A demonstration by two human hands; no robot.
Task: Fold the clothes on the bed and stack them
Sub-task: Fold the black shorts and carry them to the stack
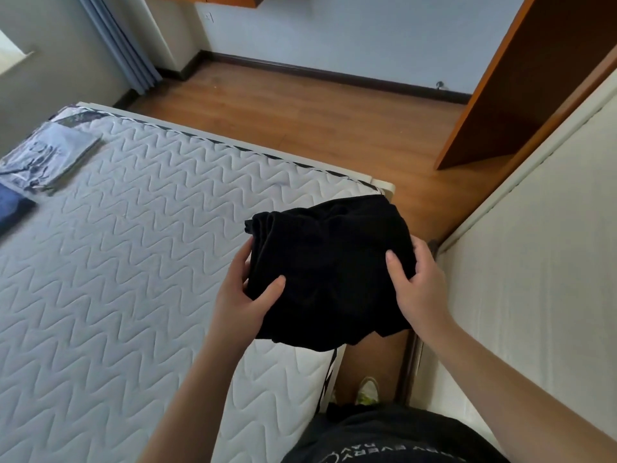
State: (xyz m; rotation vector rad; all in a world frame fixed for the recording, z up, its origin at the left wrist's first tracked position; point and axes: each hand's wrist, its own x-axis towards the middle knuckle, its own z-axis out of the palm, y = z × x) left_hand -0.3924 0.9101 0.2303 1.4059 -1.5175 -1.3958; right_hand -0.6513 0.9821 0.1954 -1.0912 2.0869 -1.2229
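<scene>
Black shirt [384,439] lettered "EVERY", hands gripping folded black garment [329,262]

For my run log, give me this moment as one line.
phase: carrying | left hand: grips folded black garment | right hand: grips it | folded pale garment: far on mattress

A single wide-angle view looks from the person's head forward and steeply down — close over the near right corner of the white quilted mattress [133,248]. It faces across the brown wooden floor [300,105] toward the far pale wall [367,38] — its edges bending straight lines.
</scene>
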